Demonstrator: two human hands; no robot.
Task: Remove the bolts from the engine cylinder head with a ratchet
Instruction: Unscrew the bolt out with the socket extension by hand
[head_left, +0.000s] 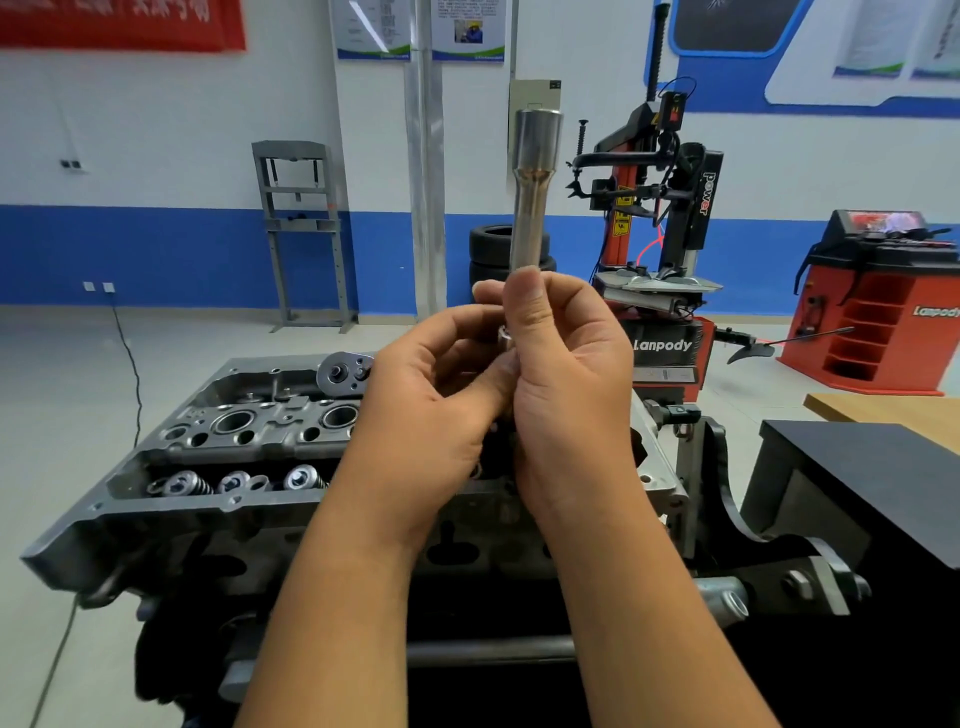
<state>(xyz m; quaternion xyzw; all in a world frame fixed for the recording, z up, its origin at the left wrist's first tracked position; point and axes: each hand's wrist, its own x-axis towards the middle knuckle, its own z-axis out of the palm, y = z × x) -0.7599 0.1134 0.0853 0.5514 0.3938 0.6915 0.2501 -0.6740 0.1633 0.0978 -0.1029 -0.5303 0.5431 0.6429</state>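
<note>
A long steel socket (532, 192) stands upright above my hands, its wide end on top. My right hand (566, 374) grips its lower end, thumb pressed on the shaft. My left hand (436, 395) curls in from the left and pinches a small metal part at the socket's base; most of that part is hidden by my fingers. Below and behind my hands sits the grey engine cylinder head (249, 447) on its stand, with valve springs (239, 480) showing in the near row. A ratchet head (343, 371) lies on the head's far side.
A black bench (857, 467) stands to the right, with a wooden tabletop (893, 410) behind it. A red and black tyre changer (660, 249), stacked tyres (488, 254), a grey press frame (301, 228) and a red wheel balancer (878, 306) stand across the floor.
</note>
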